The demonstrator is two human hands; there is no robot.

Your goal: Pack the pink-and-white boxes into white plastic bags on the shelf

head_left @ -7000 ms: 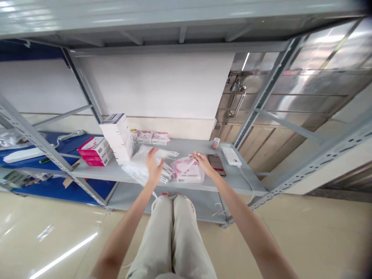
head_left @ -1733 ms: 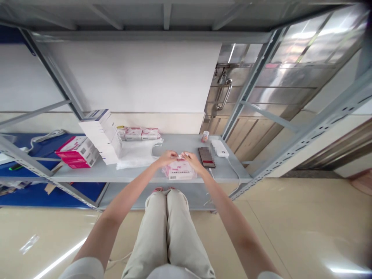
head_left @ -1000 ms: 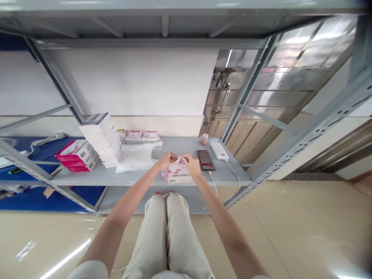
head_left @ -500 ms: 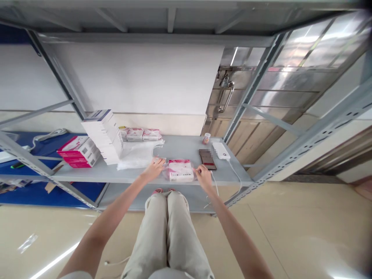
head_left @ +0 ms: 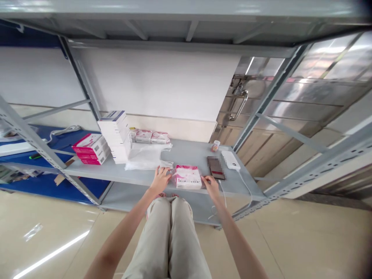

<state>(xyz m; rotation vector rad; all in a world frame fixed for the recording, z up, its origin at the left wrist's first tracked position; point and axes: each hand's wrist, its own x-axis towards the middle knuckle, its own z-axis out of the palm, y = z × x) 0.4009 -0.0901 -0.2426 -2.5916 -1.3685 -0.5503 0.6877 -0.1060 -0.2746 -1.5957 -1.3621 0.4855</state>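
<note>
A white and pink box lies in a clear plastic bag near the shelf's front edge. My left hand rests at the left of the bag, fingers stretched out and slightly apart. At the other side, my right hand pinches the bag's right edge between thumb and fingers. Left of the box spreads a pile of clear plastic bags, just beyond my left fingertips. Behind it, several bagged pink and white boxes stand in a row.
A tall stack of white boxes stands at the left, beside pink and white boxes. To the right lie a phone, a white power bank with a cable, and a small jar. Metal posts frame the grey shelf.
The view has shifted, so the scene sits further right and lower. My left fingers have spread out at the bag's left side; my right hand remains at its right edge.
</note>
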